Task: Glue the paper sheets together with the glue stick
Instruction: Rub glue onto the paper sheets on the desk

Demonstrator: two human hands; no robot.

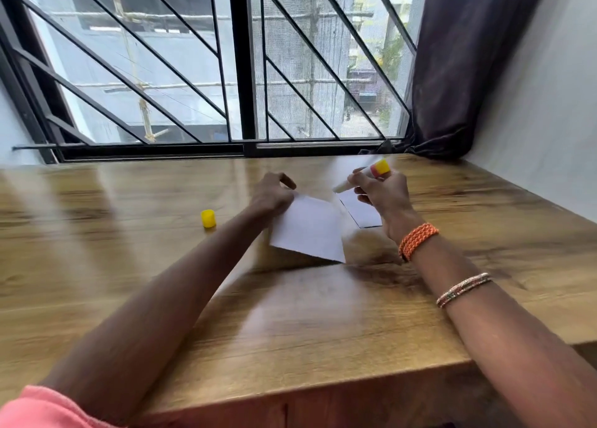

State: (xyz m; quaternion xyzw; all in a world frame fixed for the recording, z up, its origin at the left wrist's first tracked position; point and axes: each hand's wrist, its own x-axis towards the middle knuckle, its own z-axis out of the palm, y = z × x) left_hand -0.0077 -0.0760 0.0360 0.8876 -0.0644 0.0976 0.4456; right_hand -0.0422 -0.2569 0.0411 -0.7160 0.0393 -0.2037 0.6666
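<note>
**White sheet lifted, glue poised**

White sheet (308, 227) tilts off the worktop (129, 266), left hand (273, 195) fingers pinching its corner. Right hand (384, 195) grasps the uncapped stick (361, 177) above the second sheet (361, 213). Best pin that sheet flat, stroke edges evenly.

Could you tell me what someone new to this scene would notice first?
Most likely the two hands at the middle of the wooden table: the left hand holds a white paper sheet lifted at an angle, while the right hand grips an uncapped glue stick above a second sheet. To the left, the yellow cap stands alone.
</note>
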